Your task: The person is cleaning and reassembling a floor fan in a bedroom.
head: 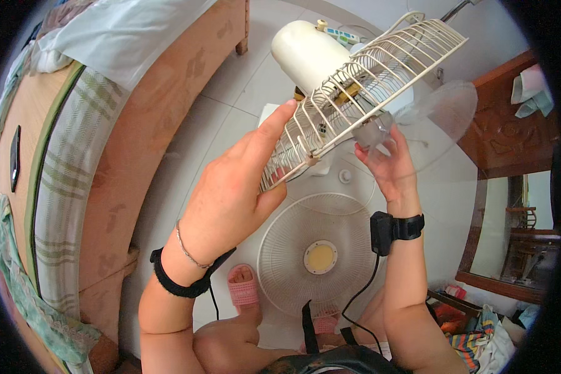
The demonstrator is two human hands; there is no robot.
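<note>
A cream electric fan stands before me with its rounded motor housing (308, 51) behind a wire rear guard (404, 89). My left hand (229, 187) grips the near left edge of that guard, thumb on the rim and fingers around the wires. On the guard's open side, my right hand (395, 166) has its fingers around the hub of a transparent plastic fan blade (444, 110). Whether the hub sits on the motor shaft cannot be told. The round front guard (280, 262) with a yellow centre lies on the floor between my arms and feet.
A small white round part (344, 176) lies on the tiles beyond the front guard. Behind the fan is a power strip (341, 35). A bed (168, 103) with a black phone (15, 158) runs along the left. At right are a wooden mirror frame (472, 233) and piled clothes (486, 341).
</note>
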